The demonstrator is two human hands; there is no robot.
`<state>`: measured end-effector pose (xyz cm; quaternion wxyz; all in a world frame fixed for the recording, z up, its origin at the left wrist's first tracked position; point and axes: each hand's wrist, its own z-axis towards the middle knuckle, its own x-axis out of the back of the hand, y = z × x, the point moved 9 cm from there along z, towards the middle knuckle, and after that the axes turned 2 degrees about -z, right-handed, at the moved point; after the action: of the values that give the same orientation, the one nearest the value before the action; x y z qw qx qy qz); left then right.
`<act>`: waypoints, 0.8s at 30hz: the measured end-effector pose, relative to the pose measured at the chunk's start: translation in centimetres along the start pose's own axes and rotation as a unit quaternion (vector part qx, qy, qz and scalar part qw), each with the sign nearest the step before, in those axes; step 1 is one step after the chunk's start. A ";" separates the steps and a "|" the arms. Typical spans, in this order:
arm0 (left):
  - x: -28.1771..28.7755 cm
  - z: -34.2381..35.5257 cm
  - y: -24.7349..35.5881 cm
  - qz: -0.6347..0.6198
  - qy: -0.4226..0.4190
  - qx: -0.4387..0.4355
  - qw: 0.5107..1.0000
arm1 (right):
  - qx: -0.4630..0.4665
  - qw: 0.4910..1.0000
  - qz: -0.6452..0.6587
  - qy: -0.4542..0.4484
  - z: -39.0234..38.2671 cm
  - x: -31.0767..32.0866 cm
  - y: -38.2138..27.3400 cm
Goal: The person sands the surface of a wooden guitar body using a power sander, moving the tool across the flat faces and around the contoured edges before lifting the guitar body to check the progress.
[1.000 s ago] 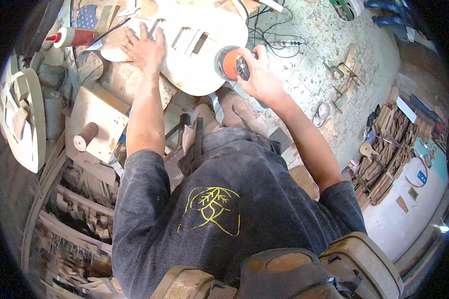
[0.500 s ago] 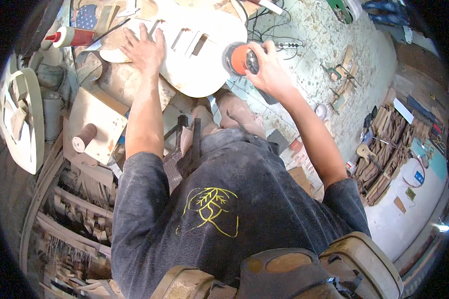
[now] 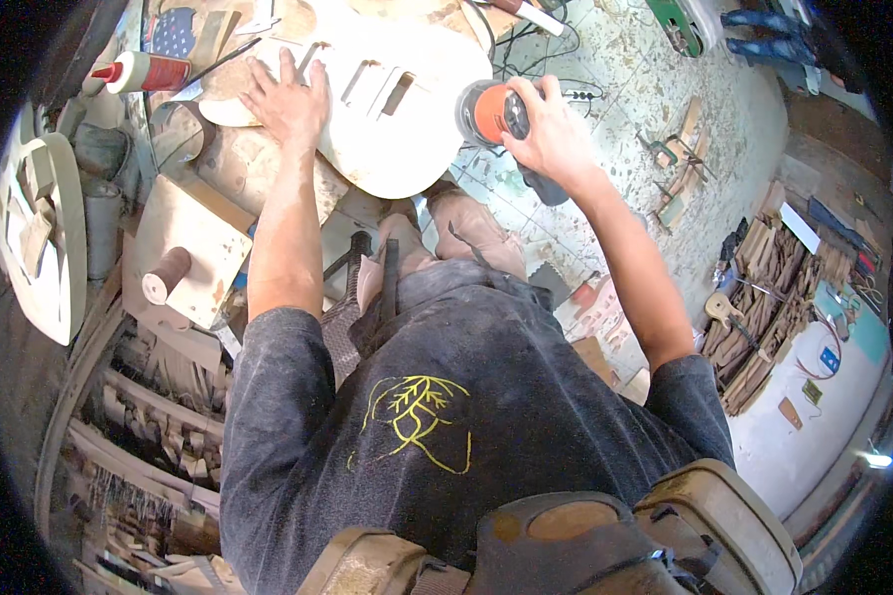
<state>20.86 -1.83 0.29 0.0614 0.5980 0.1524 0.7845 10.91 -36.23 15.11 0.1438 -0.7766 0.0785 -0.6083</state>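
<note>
A pale wooden guitar body (image 3: 387, 149) with rectangular cut-outs lies at the top middle, its surface washed out by bright light. My left hand (image 3: 290, 104) rests flat on the left part of the body, fingers spread. My right hand (image 3: 551, 134) is wrapped round an orange and black power sander (image 3: 490, 112), held on its side against the body's right edge or just beside it; the exact contact is hard to see. Its dark round pad faces the body.
A glue bottle (image 3: 149, 72) with a red cap lies at the upper left. Another cut body shape (image 3: 60, 248) stands at far left. A wooden block (image 3: 193, 253) carries a round spool (image 3: 167, 276). Black cables (image 3: 536, 50) and clamps (image 3: 675, 154) lie on the speckled floor.
My right hand and the sander have shifted slightly right and down along the body's edge. My left hand has stayed in place.
</note>
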 end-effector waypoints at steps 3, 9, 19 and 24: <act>0.0 -0.1 -0.2 0.001 0.001 0.003 1.000 | 0.007 0.999 -0.033 -0.020 0.5 0.0 -0.5; 0.8 0.0 0.9 -0.023 -0.004 0.005 1.000 | -0.012 0.999 -0.036 -0.015 0.1 -0.1 2.6; 0.0 0.1 -0.2 0.016 0.012 -0.002 1.000 | -0.039 0.999 -0.034 -0.011 0.7 0.7 3.4; -0.3 0.1 0.0 0.022 -0.004 0.002 1.000 | -0.023 0.999 -0.023 -0.020 2.3 1.3 2.0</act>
<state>21.08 -1.88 0.00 0.0436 0.6048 0.1407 0.7826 13.52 -38.22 15.15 0.1131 -0.7933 0.0720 -0.5939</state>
